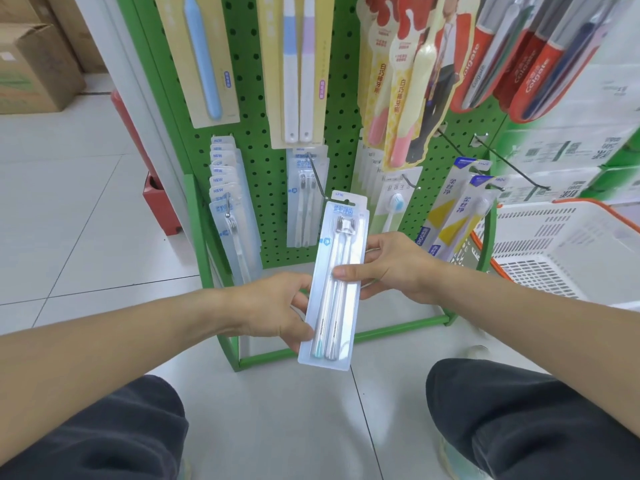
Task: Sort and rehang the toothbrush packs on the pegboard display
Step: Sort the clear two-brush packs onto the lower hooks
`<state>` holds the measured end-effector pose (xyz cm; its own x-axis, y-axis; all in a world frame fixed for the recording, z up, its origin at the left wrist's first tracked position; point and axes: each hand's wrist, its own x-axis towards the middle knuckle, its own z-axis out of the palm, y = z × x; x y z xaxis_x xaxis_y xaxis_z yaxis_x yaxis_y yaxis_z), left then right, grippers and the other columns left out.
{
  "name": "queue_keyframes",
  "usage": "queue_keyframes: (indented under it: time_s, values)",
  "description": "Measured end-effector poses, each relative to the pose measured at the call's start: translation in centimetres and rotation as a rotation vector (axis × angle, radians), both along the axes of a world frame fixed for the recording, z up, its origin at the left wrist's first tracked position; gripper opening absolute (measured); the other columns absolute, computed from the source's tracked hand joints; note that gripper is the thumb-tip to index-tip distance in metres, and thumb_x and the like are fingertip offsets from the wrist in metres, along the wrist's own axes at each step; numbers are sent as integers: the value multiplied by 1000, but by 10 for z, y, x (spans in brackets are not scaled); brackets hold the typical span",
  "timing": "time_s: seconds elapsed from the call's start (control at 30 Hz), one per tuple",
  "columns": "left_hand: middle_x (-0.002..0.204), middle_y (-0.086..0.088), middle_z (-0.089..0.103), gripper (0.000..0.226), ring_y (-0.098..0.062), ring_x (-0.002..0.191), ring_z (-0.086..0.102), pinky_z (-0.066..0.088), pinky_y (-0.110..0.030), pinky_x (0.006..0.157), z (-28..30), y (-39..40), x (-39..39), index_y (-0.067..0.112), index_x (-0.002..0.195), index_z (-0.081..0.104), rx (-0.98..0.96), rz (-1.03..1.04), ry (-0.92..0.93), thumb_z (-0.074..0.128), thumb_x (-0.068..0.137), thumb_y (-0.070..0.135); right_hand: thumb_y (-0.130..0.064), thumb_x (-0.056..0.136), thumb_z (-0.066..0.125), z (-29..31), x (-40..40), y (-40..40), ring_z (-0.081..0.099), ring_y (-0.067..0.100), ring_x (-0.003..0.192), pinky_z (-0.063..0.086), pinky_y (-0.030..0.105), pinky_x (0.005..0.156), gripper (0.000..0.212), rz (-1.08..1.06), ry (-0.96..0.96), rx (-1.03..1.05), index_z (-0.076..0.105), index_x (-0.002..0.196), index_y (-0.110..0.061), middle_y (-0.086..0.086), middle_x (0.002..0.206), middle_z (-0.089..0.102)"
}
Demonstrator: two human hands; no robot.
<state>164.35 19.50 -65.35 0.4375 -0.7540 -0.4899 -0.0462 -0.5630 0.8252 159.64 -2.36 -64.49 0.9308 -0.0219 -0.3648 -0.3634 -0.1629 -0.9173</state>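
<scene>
I hold a two-brush toothbrush pack (336,282) between my hands, upright and slightly tilted. My left hand (273,306) grips its lower left edge; my right hand (391,268) pinches the middle from the right, thumb on the front. Beyond my hands stands the green pegboard (256,98), with matching packs (306,199) hung just above the held one. A white basket (568,244) sits past my right hand.
</scene>
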Motion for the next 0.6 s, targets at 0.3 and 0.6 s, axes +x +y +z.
queue_keyframes:
  time_s: [0.3, 0.6]
  values:
    - [101, -2, 79, 20, -20, 92, 76, 64, -44, 79, 10, -6, -5, 16, 116, 58, -168, 244, -5, 65, 98, 16, -5, 81, 82, 0, -5, 13, 77, 31, 91, 64, 47, 79, 44, 174, -42, -68, 63, 121, -9, 11, 97, 79]
    - [105, -3, 72, 34, -10, 84, 74, 64, -43, 68, 6, -10, -7, 30, 112, 56, -166, 189, -268, 65, 92, 4, 3, 85, 74, 8, -2, 24, 77, 25, 81, 64, 44, 64, 27, -88, -146, -129, 65, 107, -8, 11, 97, 78]
